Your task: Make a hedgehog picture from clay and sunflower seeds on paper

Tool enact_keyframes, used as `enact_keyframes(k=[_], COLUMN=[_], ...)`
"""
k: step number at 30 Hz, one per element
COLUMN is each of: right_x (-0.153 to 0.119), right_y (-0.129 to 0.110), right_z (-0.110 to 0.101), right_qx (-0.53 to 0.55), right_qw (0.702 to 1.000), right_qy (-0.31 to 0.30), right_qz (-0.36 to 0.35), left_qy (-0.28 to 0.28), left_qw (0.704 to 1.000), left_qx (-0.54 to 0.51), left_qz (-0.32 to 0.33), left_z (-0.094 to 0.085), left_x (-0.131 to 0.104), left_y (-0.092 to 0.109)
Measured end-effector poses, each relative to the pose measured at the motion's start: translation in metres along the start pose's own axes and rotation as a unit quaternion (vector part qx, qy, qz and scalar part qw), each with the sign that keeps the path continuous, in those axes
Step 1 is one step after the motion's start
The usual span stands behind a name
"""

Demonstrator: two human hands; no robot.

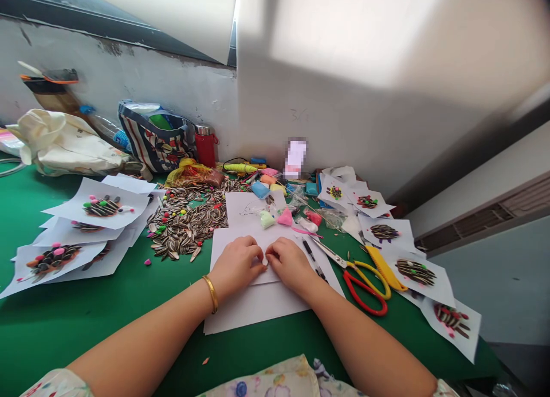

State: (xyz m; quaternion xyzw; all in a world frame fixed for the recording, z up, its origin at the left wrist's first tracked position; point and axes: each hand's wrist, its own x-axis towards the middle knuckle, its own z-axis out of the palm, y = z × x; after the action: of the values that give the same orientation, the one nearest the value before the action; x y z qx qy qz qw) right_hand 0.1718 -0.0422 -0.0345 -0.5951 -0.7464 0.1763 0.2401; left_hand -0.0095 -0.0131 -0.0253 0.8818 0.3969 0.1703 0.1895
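Both my hands meet over white paper [240, 314] in the middle of the green table. A small white piece [264, 261] shows between my fingertips. My left hand [243, 262], below a gold bracelet, has its fingers curled and pinched at the piece. From the other side, my right hand [287, 262] is closed with its fingertips against the same piece. A pen [315, 259] lies just right of my right hand. Beyond my hands are lumps of green clay [266, 219] and pink clay [285, 216] on the upper sheet.
Scissors [365, 285] with red and yellow handles lie at the right, beside a yellow tool [384, 268]. Striped seeds [184, 219] are heaped at left. Decorated sheets [107, 205] are stacked left and right. A red flask [206, 148] and bags stand by the wall.
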Motion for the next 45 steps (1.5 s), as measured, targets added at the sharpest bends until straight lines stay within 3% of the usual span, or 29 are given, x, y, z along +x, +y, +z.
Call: enact_keyframes(k=[10,17,25,45], right_x=[-0.005,-0.021,-0.028,-0.025], right_y=[0.013,0.009,0.011,0.007], right_z=[-0.011,-0.027,-0.01,-0.005], right_qx=[0.061,0.029,-0.007,-0.046], right_qw=[0.998,0.997,0.998,0.997], right_qy=[0.0,-0.067,-0.019,-0.026], right_qz=[-0.01,-0.03,-0.06,-0.054], left_qy=[-0.015,-0.022,-0.017,-0.021], left_qw=[0.999,0.999,1.0,1.0], left_qx=[-0.032,0.008,0.017,-0.023], left_qz=[-0.011,0.022,0.019,0.002], left_z=[-0.007,-0.003,-0.004,-0.008], left_x=[0.002,0.0,0.001,0.004], left_y=[-0.003,-0.005,-0.002,-0.007])
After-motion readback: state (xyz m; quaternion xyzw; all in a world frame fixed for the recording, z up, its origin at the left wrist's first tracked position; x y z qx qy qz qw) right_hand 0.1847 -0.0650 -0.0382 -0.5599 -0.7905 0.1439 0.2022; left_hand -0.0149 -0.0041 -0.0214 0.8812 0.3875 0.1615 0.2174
